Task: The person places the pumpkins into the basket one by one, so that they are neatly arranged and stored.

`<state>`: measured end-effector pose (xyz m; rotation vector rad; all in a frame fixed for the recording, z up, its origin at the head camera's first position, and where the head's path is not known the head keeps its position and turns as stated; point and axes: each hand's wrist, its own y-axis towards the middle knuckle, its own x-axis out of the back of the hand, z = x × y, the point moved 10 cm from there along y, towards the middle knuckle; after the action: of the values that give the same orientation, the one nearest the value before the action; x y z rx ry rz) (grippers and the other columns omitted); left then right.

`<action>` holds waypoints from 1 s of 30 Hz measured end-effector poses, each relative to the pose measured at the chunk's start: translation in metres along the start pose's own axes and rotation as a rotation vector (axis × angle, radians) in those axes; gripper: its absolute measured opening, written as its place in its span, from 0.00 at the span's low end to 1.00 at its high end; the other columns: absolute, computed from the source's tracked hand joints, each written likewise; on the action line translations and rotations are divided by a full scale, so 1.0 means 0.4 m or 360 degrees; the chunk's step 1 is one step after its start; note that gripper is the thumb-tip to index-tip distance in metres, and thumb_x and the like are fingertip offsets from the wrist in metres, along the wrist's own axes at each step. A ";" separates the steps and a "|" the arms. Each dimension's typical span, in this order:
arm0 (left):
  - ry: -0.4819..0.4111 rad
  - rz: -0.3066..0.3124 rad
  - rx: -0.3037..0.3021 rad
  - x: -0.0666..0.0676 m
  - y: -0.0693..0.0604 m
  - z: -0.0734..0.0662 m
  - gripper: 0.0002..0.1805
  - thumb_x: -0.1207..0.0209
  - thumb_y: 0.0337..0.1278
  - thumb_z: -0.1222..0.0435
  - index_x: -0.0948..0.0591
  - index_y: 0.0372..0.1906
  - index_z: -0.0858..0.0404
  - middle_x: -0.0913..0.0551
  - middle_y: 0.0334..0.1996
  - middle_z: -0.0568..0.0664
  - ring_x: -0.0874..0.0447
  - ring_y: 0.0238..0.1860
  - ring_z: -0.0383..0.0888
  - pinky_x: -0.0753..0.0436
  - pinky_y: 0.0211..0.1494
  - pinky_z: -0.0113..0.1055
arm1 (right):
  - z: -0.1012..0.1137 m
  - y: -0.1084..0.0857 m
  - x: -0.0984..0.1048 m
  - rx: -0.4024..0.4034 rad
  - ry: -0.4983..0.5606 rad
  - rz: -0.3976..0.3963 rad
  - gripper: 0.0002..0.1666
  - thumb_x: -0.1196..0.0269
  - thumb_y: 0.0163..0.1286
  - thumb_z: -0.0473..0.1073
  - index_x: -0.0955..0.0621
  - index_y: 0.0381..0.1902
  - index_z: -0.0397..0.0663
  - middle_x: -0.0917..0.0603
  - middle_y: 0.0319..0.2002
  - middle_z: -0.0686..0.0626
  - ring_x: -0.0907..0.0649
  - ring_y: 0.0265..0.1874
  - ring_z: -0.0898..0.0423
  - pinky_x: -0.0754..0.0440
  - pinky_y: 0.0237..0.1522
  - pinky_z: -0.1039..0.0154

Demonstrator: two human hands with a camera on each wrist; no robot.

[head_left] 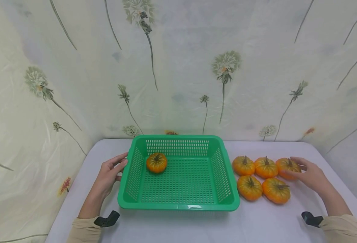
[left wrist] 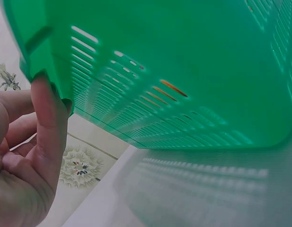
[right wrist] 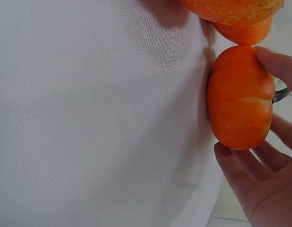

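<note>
A green plastic basket (head_left: 178, 206) with slotted walls stands on the table, one small orange pumpkin (head_left: 156, 163) inside near its left wall. My left hand (head_left: 108, 175) touches the basket's left rim with its fingertips; the left wrist view shows these fingers (left wrist: 48, 118) against the outside of the rim. To the right of the basket, several pumpkins (head_left: 266, 167) lie close together in two rows. My right hand (head_left: 311, 175) holds the far-right pumpkin (right wrist: 243, 99) of the back row, fingers and thumb around its sides. That pumpkin sits at table level.
A white cloth covers the table (head_left: 275, 222). Behind it and at the sides hangs pale fabric (head_left: 178, 67) printed with dandelions. The nearest pumpkins lie right beside the basket's right wall. A dark wrist mount (head_left: 107, 219) sticks out from the left sleeve.
</note>
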<state>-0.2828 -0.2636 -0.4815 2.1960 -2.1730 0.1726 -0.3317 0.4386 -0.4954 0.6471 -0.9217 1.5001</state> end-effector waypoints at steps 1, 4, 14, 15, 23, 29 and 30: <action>0.0001 0.0000 0.0002 0.000 0.000 0.000 0.28 0.41 0.76 0.57 0.28 0.74 0.63 0.16 0.43 0.41 0.15 0.32 0.35 0.10 0.31 0.32 | -0.002 0.001 -0.001 -0.0003 0.0002 -0.0001 0.58 0.38 0.72 0.68 0.43 0.77 0.28 0.42 0.72 0.18 0.39 0.65 0.19 0.30 0.60 0.19; 0.0005 -0.0006 0.0011 0.000 0.001 0.002 0.28 0.41 0.76 0.57 0.27 0.74 0.63 0.16 0.44 0.41 0.15 0.32 0.35 0.10 0.31 0.31 | -0.010 0.004 -0.001 -0.0013 -0.0007 -0.0008 0.59 0.38 0.71 0.69 0.43 0.77 0.29 0.42 0.72 0.18 0.39 0.65 0.19 0.30 0.59 0.19; 0.0015 -0.0017 0.0004 0.000 0.000 0.000 0.28 0.41 0.76 0.57 0.27 0.74 0.62 0.17 0.45 0.43 0.15 0.32 0.35 0.10 0.30 0.31 | -0.014 0.007 0.005 -0.0015 -0.0023 -0.0030 0.59 0.38 0.71 0.70 0.43 0.78 0.30 0.42 0.72 0.18 0.39 0.65 0.19 0.29 0.58 0.19; 0.0015 -0.0018 0.0005 0.000 -0.001 0.000 0.28 0.41 0.76 0.57 0.27 0.74 0.62 0.17 0.45 0.43 0.15 0.32 0.35 0.10 0.30 0.31 | -0.015 0.008 0.006 -0.0018 -0.0020 -0.0036 0.60 0.38 0.70 0.70 0.43 0.78 0.30 0.42 0.72 0.18 0.39 0.65 0.19 0.29 0.58 0.19; 0.0032 -0.0021 0.0003 0.000 0.001 -0.001 0.28 0.41 0.76 0.56 0.27 0.74 0.62 0.18 0.47 0.45 0.15 0.33 0.35 0.10 0.31 0.32 | -0.018 0.000 0.026 -0.0001 -0.0017 -0.0120 0.58 0.37 0.71 0.69 0.42 0.77 0.29 0.41 0.71 0.18 0.38 0.64 0.18 0.29 0.56 0.18; 0.0024 -0.0015 0.0005 0.000 0.000 -0.001 0.28 0.42 0.76 0.56 0.27 0.74 0.62 0.18 0.46 0.43 0.15 0.33 0.35 0.10 0.31 0.32 | 0.000 -0.009 0.039 0.0019 -0.0011 -0.0146 0.56 0.37 0.72 0.66 0.42 0.78 0.30 0.40 0.72 0.19 0.38 0.65 0.18 0.30 0.55 0.17; 0.0024 -0.0015 0.0006 0.000 0.000 -0.001 0.28 0.42 0.76 0.56 0.27 0.74 0.62 0.17 0.46 0.43 0.15 0.33 0.35 0.10 0.31 0.32 | 0.005 -0.010 0.040 0.0022 -0.0007 -0.0147 0.57 0.37 0.72 0.67 0.42 0.78 0.30 0.40 0.72 0.19 0.38 0.65 0.18 0.30 0.55 0.17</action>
<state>-0.2827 -0.2636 -0.4812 2.1989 -2.1561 0.1926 -0.3305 0.4457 -0.4804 0.6945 -0.8742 1.4243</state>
